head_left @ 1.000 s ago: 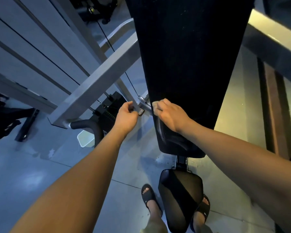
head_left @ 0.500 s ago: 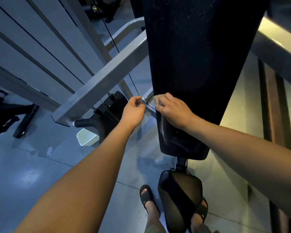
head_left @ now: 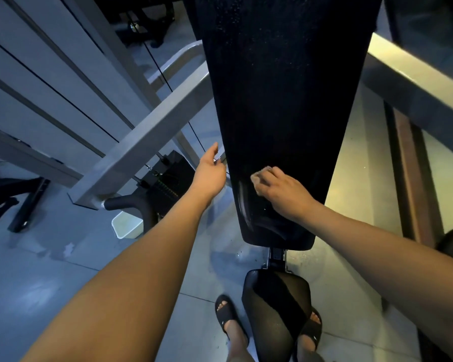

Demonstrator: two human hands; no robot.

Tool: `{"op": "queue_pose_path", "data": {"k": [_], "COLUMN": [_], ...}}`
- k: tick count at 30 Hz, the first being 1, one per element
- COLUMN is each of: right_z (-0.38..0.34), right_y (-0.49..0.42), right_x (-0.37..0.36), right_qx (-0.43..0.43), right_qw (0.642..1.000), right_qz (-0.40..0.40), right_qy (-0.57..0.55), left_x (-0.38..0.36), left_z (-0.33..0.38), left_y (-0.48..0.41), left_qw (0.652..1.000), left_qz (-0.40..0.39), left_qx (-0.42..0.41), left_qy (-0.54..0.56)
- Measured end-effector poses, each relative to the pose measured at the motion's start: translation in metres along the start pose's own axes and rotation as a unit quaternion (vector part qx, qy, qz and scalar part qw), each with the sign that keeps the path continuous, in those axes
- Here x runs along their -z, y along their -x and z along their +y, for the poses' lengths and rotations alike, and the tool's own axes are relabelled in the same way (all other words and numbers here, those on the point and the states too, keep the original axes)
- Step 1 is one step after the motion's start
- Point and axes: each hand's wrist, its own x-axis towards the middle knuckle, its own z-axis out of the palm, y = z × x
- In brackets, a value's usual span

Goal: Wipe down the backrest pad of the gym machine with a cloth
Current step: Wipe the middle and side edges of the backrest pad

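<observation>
The long black backrest pad (head_left: 280,100) fills the upper middle of the head view and narrows toward its lower end. My right hand (head_left: 280,190) presses a small pale cloth (head_left: 259,176) flat against the lower left part of the pad; most of the cloth is hidden under my fingers. My left hand (head_left: 209,173) hovers beside the pad's left edge with its fingers apart, holding nothing, close to a small metal fitting (head_left: 219,158) on the frame.
A grey metal frame beam (head_left: 147,145) slants at the left, with a black weight stack (head_left: 168,184) and a curved black handle (head_left: 131,205) below it. A black seat pad (head_left: 275,309) sits under the backrest, between my sandalled feet. A white bin (head_left: 127,228) stands on the floor.
My left hand has let go of the metal fitting and opened. My right hand has slid the cloth from the pad's left edge toward the right, onto the pad's face.
</observation>
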Motion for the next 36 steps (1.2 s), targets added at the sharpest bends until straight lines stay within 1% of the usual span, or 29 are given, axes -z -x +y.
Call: {"op": "queue_pose_path", "data": {"k": [2,4,6,7,8,10,12,13,15,18,19,20,22,24,27,29,31,34,35,36], "right_z": [0.006,0.015,0.026,0.028,0.029,0.023,0.015,0.013,0.016,0.035,0.041,0.046,0.046,0.037,0.023,0.018,0.017,0.028,0.034,0.038], "right_y": [-0.018,-0.041,-0.051,-0.049,-0.039,-0.014,0.003,0.006,-0.004,-0.031,-0.037,-0.038,-0.028,-0.009,0.014,0.021,0.019,0.006,0.006,0.010], "right_x": [0.026,0.050,0.050,0.043,0.031,0.010,0.006,0.010,0.028,0.066,0.073,0.073,0.057,0.036,0.018,0.021,0.033,0.055,0.057,0.056], "right_qx": [0.015,0.001,-0.042,-0.050,-0.049,-0.036,-0.045,-0.052,-0.047,-0.068,-0.078,-0.081,-0.063,-0.051,-0.073,-0.100,-0.115,-0.144,-0.153,-0.154], "right_qw": [0.995,0.982,0.977,0.978,0.982,0.995,0.999,0.998,0.998,0.985,0.980,0.978,0.980,0.988,0.995,0.994,0.990,0.976,0.973,0.975], "right_qz": [0.103,0.187,0.210,0.205,0.181,0.089,-0.002,-0.017,0.036,0.158,0.184,0.193,0.189,0.144,0.065,0.036,0.068,0.158,0.167,0.155], "right_qy": [-0.006,0.002,-0.001,-0.004,-0.005,-0.005,-0.008,-0.013,-0.027,-0.017,-0.008,0.002,0.018,0.001,-0.013,-0.024,-0.046,-0.041,-0.037,-0.038], "left_x": [-0.008,-0.015,-0.022,-0.023,-0.024,-0.025,-0.024,-0.024,-0.023,-0.019,-0.018,-0.018,-0.021,-0.026,-0.031,-0.032,-0.035,-0.044,-0.048,-0.053], "left_z": [0.005,0.003,-0.004,-0.007,-0.009,-0.008,-0.003,-0.001,0.004,0.017,0.019,0.022,0.025,0.026,0.021,0.020,0.020,0.022,0.024,0.025], "left_y": [-0.001,-0.006,-0.013,-0.014,-0.016,-0.018,-0.019,-0.020,-0.024,-0.028,-0.031,-0.032,-0.031,-0.027,-0.022,-0.018,-0.014,-0.009,-0.007,-0.005], "left_qw": [0.999,0.998,0.999,0.999,0.998,0.998,0.997,0.997,0.997,0.997,0.997,0.997,0.997,0.997,0.997,0.999,0.999,0.997,0.997,0.997], "left_qz": [-0.037,-0.047,-0.041,-0.038,-0.041,-0.042,-0.037,-0.033,-0.026,-0.014,-0.010,-0.008,-0.003,0.000,0.014,0.012,0.018,0.044,0.049,0.051], "left_qx": [-0.027,-0.040,-0.030,-0.027,-0.025,-0.034,-0.034,-0.035,-0.034,-0.021,-0.019,-0.016,-0.008,-0.001,-0.007,-0.012,-0.014,-0.006,0.006,0.018], "left_qy": [0.010,0.007,-0.007,-0.017,-0.026,-0.040,-0.058,-0.064,-0.064,-0.071,-0.073,-0.073,-0.071,-0.072,-0.072,-0.052,-0.047,-0.057,-0.055,-0.051]}}
